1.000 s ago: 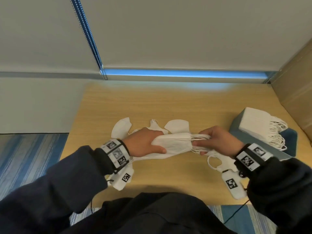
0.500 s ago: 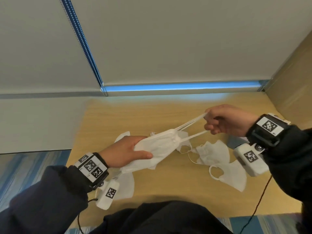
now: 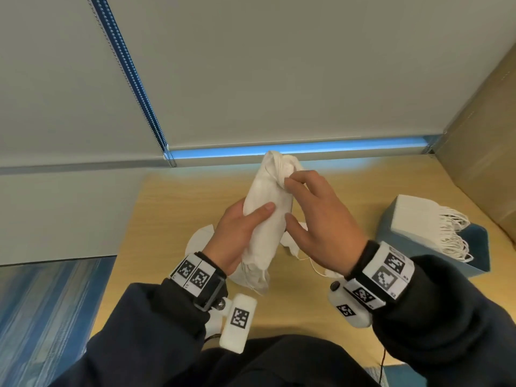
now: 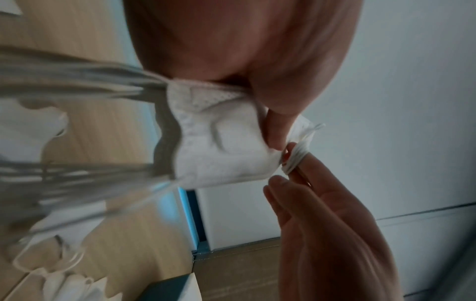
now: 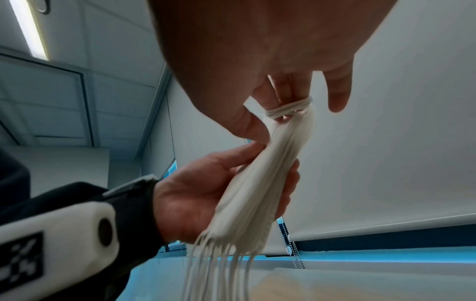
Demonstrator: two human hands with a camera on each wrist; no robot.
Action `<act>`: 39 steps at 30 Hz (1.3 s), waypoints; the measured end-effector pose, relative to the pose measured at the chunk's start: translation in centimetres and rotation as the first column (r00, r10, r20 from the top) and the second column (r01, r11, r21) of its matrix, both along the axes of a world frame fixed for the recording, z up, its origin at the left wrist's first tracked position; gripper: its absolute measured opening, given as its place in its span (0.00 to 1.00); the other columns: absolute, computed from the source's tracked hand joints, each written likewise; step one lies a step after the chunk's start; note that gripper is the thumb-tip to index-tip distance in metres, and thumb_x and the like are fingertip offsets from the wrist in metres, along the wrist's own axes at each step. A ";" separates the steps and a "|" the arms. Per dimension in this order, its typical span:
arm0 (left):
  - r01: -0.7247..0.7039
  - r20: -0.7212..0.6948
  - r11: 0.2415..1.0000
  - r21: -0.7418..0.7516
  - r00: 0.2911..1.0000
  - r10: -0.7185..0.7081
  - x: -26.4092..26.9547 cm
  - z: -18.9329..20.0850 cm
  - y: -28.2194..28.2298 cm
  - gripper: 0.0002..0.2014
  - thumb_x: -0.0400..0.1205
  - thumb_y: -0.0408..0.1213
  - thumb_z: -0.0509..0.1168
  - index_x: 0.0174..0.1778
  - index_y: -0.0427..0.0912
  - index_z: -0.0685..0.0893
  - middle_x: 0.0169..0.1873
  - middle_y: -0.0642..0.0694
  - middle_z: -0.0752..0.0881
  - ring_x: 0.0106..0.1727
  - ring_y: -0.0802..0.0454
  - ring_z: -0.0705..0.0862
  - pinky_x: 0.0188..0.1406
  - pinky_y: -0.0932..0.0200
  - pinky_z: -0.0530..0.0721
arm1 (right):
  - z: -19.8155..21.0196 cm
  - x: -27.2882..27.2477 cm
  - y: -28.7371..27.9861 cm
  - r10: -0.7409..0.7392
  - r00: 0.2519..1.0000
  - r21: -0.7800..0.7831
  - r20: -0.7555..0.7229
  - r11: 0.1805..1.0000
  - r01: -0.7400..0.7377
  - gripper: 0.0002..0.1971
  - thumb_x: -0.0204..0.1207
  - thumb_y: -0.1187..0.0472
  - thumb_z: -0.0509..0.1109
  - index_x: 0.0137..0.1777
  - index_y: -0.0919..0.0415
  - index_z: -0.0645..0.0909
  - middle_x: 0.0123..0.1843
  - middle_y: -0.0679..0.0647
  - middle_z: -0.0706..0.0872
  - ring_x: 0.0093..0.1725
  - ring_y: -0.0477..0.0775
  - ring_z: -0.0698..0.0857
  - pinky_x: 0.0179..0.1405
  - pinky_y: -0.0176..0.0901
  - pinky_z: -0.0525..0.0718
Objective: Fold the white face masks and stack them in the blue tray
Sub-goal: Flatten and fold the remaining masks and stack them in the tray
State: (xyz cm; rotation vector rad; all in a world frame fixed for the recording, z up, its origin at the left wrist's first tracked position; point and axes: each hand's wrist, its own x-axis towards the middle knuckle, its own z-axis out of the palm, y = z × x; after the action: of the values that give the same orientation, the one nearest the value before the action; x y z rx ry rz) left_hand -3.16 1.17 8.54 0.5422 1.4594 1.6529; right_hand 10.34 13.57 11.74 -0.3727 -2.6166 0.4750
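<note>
A bundle of folded white masks (image 3: 265, 219) stands nearly upright above the table, and my left hand (image 3: 243, 227) grips its lower half with the thumb across the front. My right hand (image 3: 296, 196) is at the bundle's top end. In the wrist views the ear loops (image 5: 288, 108) are wound round two fingers of my right hand (image 5: 283, 61), right at the masks (image 4: 219, 146). More loops (image 5: 219, 264) dangle from the bottom end below my left hand (image 5: 195, 195). The blue tray (image 3: 474, 247) on the right holds a stack of folded masks (image 3: 413, 216).
Loose masks (image 3: 201, 238) lie on the wooden table (image 3: 349, 185) under and between my hands, another (image 3: 293, 244) among them. A cardboard wall (image 3: 488, 135) closes the right side. A window blind (image 3: 279, 65) with a bead chain (image 3: 134, 79) runs along the back.
The bundle swung from lying sideways to nearly upright. My right hand, which had pulled the loops out to the right, came back to the bundle's top with the loops round its fingers.
</note>
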 end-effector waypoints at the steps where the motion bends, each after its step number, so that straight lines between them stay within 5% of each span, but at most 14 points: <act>1: -0.027 -0.029 1.000 0.011 0.999 0.027 0.0 0.4 0.3 0.15 0.86 0.40 0.70 0.68 0.43 0.86 0.58 0.42 0.93 0.59 0.41 0.91 0.62 0.39 0.88 | -0.3 0.2 -0.3 -0.001 1.000 0.019 -0.005 1.000 0.001 0.26 0.78 0.63 0.71 0.77 0.66 0.74 0.73 0.59 0.75 0.72 0.59 0.76 0.70 0.47 0.77; 5: -0.056 -0.111 0.997 0.048 0.992 0.061 0.4 1.4 1.0 0.16 0.86 0.39 0.70 0.70 0.45 0.85 0.60 0.45 0.92 0.63 0.44 0.90 0.68 0.37 0.86 | -0.5 0.8 -0.9 0.031 0.999 0.026 0.017 0.999 -0.031 0.38 0.79 0.64 0.71 0.86 0.70 0.59 0.87 0.65 0.61 0.88 0.62 0.60 0.84 0.59 0.67; 8: -0.047 -0.154 0.994 0.097 0.986 0.062 0.7 2.4 1.0 0.16 0.87 0.39 0.69 0.71 0.46 0.84 0.62 0.46 0.91 0.65 0.46 0.89 0.68 0.38 0.85 | 0.3 1.8 -0.7 0.142 0.987 -0.062 0.075 0.989 -0.137 0.46 0.82 0.60 0.73 0.90 0.66 0.47 0.92 0.58 0.46 0.92 0.55 0.44 0.87 0.64 0.59; 11: -0.041 -0.206 0.989 0.142 0.976 0.071 0.5 3.0 0.6 0.16 0.86 0.37 0.69 0.71 0.48 0.84 0.62 0.48 0.91 0.65 0.49 0.89 0.66 0.45 0.86 | 2.3 2.7 0.3 0.196 0.971 -0.247 -0.134 0.943 -0.225 0.34 0.85 0.64 0.69 0.88 0.65 0.60 0.90 0.56 0.62 0.89 0.54 0.60 0.86 0.60 0.66; 13: -0.018 -0.232 0.986 0.168 0.971 0.057 0.4 3.6 0.4 0.15 0.84 0.38 0.70 0.68 0.50 0.84 0.60 0.49 0.92 0.62 0.50 0.90 0.61 0.50 0.88 | 3.8 3.1 0.9 0.048 0.921 -0.462 -0.387 0.854 -0.239 0.24 0.84 0.69 0.70 0.79 0.68 0.74 0.78 0.60 0.80 0.79 0.59 0.79 0.76 0.67 0.79; 15: 0.031 -0.245 0.981 0.190 0.969 0.017 0.2 4.2 0.1 0.17 0.81 0.40 0.71 0.66 0.50 0.83 0.58 0.50 0.92 0.60 0.51 0.90 0.56 0.56 0.88 | 5.2 3.0 1.5 -0.149 0.818 -0.645 -0.556 0.698 -0.311 0.22 0.79 0.63 0.77 0.71 0.69 0.82 0.64 0.63 0.88 0.64 0.62 0.88 0.67 0.71 0.84; 17: 0.109 -0.251 0.973 0.201 0.966 -0.056 -0.1 4.8 -0.1 0.18 0.81 0.39 0.72 0.67 0.49 0.83 0.57 0.51 0.92 0.60 0.52 0.90 0.54 0.59 0.87 | 6.5 2.4 2.2 -0.253 0.778 -0.739 -0.575 0.568 -0.361 0.34 0.69 0.48 0.84 0.72 0.64 0.81 0.58 0.59 0.85 0.57 0.57 0.85 0.62 0.61 0.84; 19: 0.225 -0.298 0.955 0.195 0.941 -0.161 -0.2 5.2 -0.3 0.17 0.82 0.38 0.74 0.67 0.50 0.82 0.57 0.53 0.92 0.60 0.53 0.90 0.54 0.60 0.87 | 7.3 1.7 2.6 -0.187 0.839 -0.813 -0.512 0.420 -0.403 0.49 0.61 0.42 0.87 0.80 0.58 0.73 0.63 0.60 0.81 0.61 0.56 0.82 0.62 0.53 0.81; 22: 0.380 -0.344 0.910 0.168 0.888 -0.307 0.3 5.5 -0.3 0.18 0.82 0.35 0.71 0.68 0.51 0.81 0.57 0.55 0.92 0.60 0.54 0.90 0.54 0.61 0.86 | 6.9 0.7 1.5 0.027 0.904 -0.850 -0.427 0.328 -0.411 0.41 0.65 0.55 0.84 0.79 0.62 0.75 0.70 0.65 0.83 0.67 0.57 0.85 0.68 0.54 0.84; 26: 0.379 -0.219 0.912 0.156 0.914 -0.342 0.9 5.1 -0.5 0.19 0.82 0.34 0.69 0.70 0.46 0.81 0.57 0.52 0.91 0.60 0.51 0.90 0.54 0.58 0.87 | 5.7 -0.3 -0.9 -0.032 0.871 -0.859 -0.490 0.186 -0.477 0.13 0.76 0.72 0.68 0.61 0.69 0.82 0.53 0.69 0.89 0.57 0.69 0.87 0.61 0.64 0.86; 30: 0.410 -0.193 0.912 -0.024 0.893 -0.407 0.3 3.9 -1.2 0.19 0.79 0.45 0.76 0.65 0.46 0.85 0.55 0.42 0.93 0.54 0.43 0.92 0.52 0.49 0.90 | 4.5 -0.3 -0.7 -0.220 0.823 -0.852 -0.524 0.125 -0.509 0.10 0.78 0.72 0.65 0.57 0.65 0.81 0.48 0.64 0.88 0.54 0.67 0.87 0.60 0.65 0.84; 33: 0.440 -0.027 0.898 -0.015 0.898 -0.440 0.0 2.7 -2.3 0.16 0.86 0.40 0.65 0.62 0.31 0.85 0.51 0.30 0.92 0.47 0.37 0.93 0.45 0.48 0.92 | 4.4 0.4 2.1 -0.505 0.713 -0.801 -0.487 -0.067 -0.594 0.08 0.81 0.70 0.62 0.55 0.60 0.79 0.48 0.58 0.88 0.54 0.60 0.88 0.68 0.63 0.82; 36: 0.193 0.166 0.977 0.091 0.964 -0.206 -0.1 1.5 -2.9 0.15 0.85 0.36 0.63 0.58 0.27 0.87 0.52 0.25 0.90 0.49 0.36 0.93 0.50 0.48 0.93 | 3.3 1.7 4.8 -0.677 0.626 -0.742 -0.387 -0.174 -0.648 0.07 0.82 0.68 0.62 0.53 0.57 0.79 0.47 0.54 0.88 0.52 0.55 0.89 0.69 0.55 0.83; 39: -0.042 0.392 0.977 0.211 0.919 -0.046 0.0 0.8 -2.9 0.11 0.85 0.31 0.63 0.55 0.27 0.86 0.60 0.28 0.88 0.63 0.35 0.88 0.64 0.45 0.88 | 0.6 2.8 6.6 -0.746 0.600 -0.732 -0.288 -0.232 -0.640 0.07 0.81 0.69 0.61 0.50 0.57 0.77 0.46 0.53 0.87 0.51 0.54 0.89 0.68 0.53 0.84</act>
State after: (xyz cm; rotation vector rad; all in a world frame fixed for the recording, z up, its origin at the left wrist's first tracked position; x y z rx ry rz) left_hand -3.13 -1.73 9.33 0.2988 0.9907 1.8064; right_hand 13.15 20.14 12.34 -0.5441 -0.4204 2.1607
